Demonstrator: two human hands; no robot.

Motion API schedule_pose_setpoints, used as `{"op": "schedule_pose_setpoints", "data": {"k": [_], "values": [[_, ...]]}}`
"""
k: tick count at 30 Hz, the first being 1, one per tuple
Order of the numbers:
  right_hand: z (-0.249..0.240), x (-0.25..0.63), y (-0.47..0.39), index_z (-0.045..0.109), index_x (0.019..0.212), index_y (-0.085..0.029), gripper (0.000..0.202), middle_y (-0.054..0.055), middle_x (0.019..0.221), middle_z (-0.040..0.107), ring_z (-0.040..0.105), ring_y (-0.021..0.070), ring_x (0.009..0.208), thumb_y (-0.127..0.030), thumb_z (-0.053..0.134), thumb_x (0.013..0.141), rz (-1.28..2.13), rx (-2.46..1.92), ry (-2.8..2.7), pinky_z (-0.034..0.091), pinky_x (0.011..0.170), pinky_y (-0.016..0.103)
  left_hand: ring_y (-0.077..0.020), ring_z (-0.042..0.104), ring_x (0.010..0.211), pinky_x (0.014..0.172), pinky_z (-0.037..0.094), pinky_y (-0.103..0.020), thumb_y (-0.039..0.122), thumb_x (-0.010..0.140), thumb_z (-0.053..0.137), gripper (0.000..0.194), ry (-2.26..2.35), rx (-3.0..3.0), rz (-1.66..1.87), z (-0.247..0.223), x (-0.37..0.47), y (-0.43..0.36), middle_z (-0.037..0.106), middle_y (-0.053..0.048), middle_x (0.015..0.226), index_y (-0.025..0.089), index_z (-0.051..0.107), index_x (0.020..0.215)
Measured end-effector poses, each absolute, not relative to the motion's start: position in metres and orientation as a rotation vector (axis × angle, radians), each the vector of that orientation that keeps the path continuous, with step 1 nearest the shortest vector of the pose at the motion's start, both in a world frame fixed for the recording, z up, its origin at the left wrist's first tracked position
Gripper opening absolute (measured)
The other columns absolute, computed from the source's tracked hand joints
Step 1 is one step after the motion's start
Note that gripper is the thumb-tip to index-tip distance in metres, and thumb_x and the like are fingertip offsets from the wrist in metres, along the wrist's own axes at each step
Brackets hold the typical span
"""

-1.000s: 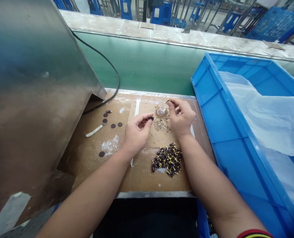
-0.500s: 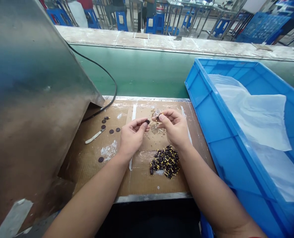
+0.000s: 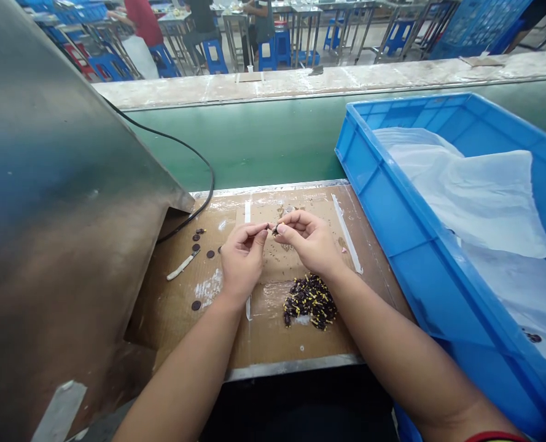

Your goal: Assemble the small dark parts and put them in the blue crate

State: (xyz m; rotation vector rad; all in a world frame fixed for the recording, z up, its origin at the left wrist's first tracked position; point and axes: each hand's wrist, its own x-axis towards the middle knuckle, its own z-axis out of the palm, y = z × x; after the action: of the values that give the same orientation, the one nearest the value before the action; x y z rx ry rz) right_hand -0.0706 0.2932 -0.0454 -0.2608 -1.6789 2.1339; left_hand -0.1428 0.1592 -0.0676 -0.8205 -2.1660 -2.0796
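Note:
My left hand is closed in a pinch on a small dark round disc, which shows nearly edge-on at the fingertips. Facing it, my right hand pinches a small dark piece with yellow tips. The two pieces are very close together; whether they touch I cannot tell. Below my right hand lies a heap of similar dark, yellow-tipped pieces on the cardboard. Several dark discs lie to the left, one disc nearer the front. A pale-handled knife rests beside them.
A large blue crate with white sheeting inside stands on the right. On the left rises a metal housing, with a black cable beside it. Behind the cardboard runs a green surface. People sit at tables beyond.
My hands have come closer together, bringing the disc and the yellow-tipped piece near each other. The disc has turned from face-on to nearly edge-on. The camera view has shifted slightly.

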Motion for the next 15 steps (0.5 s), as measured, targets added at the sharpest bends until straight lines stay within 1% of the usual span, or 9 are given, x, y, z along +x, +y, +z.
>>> {"op": "schedule_pose_setpoints", "data": {"k": [3, 6, 8, 9, 10, 13, 15], "values": [[-0.0446, -0.0714, 0.2946, 0.066, 0.085, -0.021, 0.025, 0.001, 0.083, 0.069, 0.069, 0.0161, 0.084, -0.039, 0.081, 0.076, 2.289, -0.308, -1.531, 0.064, 0.079, 0.034, -0.0195, 0.067, 0.105, 0.096, 0.054, -0.037, 0.022, 0.09, 0.069, 0.012, -2.094, -0.99, -1.837, -0.0665, -0.1466, 0.1556, 0.071, -0.008, 0.11, 0.021, 0.076, 0.099], [-0.0441, -0.0721, 0.2989, 0.065, 0.085, -0.021, 0.028, 0.0, 0.083, 0.069, 0.07, 0.0167, 0.087, -0.039, 0.083, 0.073, 2.408, -0.349, -1.431, 0.064, 0.077, 0.032, -0.0207, 0.069, 0.106, 0.1, 0.054, -0.042, 0.017, 0.089, 0.068, 0.017, -2.05, -1.145, -1.719, -0.0647, -0.1484, 0.1522, 0.072, -0.007, 0.114, 0.024, 0.076, 0.103], [-0.0435, -0.0721, 0.3017, 0.064, 0.085, -0.021, 0.029, 0.0, 0.083, 0.069, 0.071, 0.0162, 0.084, -0.038, 0.084, 0.073, 2.479, -0.338, -1.402, 0.063, 0.074, 0.03, -0.021, 0.07, 0.104, 0.099, 0.055, -0.042, 0.018, 0.088, 0.07, 0.017, -2.032, -1.147, -1.737, -0.0636, -0.1476, 0.1517, 0.073, -0.006, 0.112, 0.024, 0.077, 0.102], [-0.0431, -0.0719, 0.3026, 0.064, 0.084, -0.021, 0.028, 0.0, 0.083, 0.069, 0.071, 0.0159, 0.083, -0.038, 0.083, 0.073, 2.505, -0.32, -1.391, 0.063, 0.072, 0.029, -0.0209, 0.07, 0.102, 0.098, 0.055, -0.041, 0.019, 0.086, 0.073, 0.016, -2.034, -1.092, -1.823, -0.0633, -0.1467, 0.1522, 0.074, -0.007, 0.11, 0.024, 0.078, 0.101], [-0.0426, -0.0716, 0.303, 0.063, 0.084, -0.021, 0.028, -0.001, 0.082, 0.068, 0.072, 0.0158, 0.082, -0.038, 0.083, 0.074, 2.517, -0.297, -1.38, 0.062, 0.07, 0.028, -0.0205, 0.071, 0.1, 0.096, 0.056, -0.039, 0.022, 0.084, 0.075, 0.015, -2.028, -1.002, -1.984, -0.063, -0.1457, 0.1532, 0.074, -0.007, 0.107, 0.023, 0.078, 0.099], [-0.0403, -0.07, 0.3014, 0.063, 0.09, -0.023, 0.026, -0.002, 0.079, 0.068, 0.071, 0.0149, 0.078, -0.037, 0.08, 0.077, 2.425, -0.223, -1.393, 0.058, 0.061, 0.024, -0.0154, 0.072, 0.086, 0.084, 0.059, -0.029, 0.03, 0.076, 0.085, 0.019, -1.885, -0.605, -2.719, -0.0625, -0.1432, 0.1575, 0.076, -0.007, 0.096, 0.021, 0.078, 0.091], [-0.0385, -0.0688, 0.2982, 0.066, 0.094, -0.023, 0.024, -0.001, 0.079, 0.07, 0.069, 0.0131, 0.073, -0.037, 0.079, 0.079, 2.286, -0.19, -1.475, 0.056, 0.058, 0.023, -0.011, 0.07, 0.079, 0.077, 0.058, -0.021, 0.032, 0.07, 0.089, 0.024, -1.725, -0.404, -3.087, -0.0617, -0.1428, 0.1597, 0.076, -0.005, 0.091, 0.019, 0.077, 0.085]]}}
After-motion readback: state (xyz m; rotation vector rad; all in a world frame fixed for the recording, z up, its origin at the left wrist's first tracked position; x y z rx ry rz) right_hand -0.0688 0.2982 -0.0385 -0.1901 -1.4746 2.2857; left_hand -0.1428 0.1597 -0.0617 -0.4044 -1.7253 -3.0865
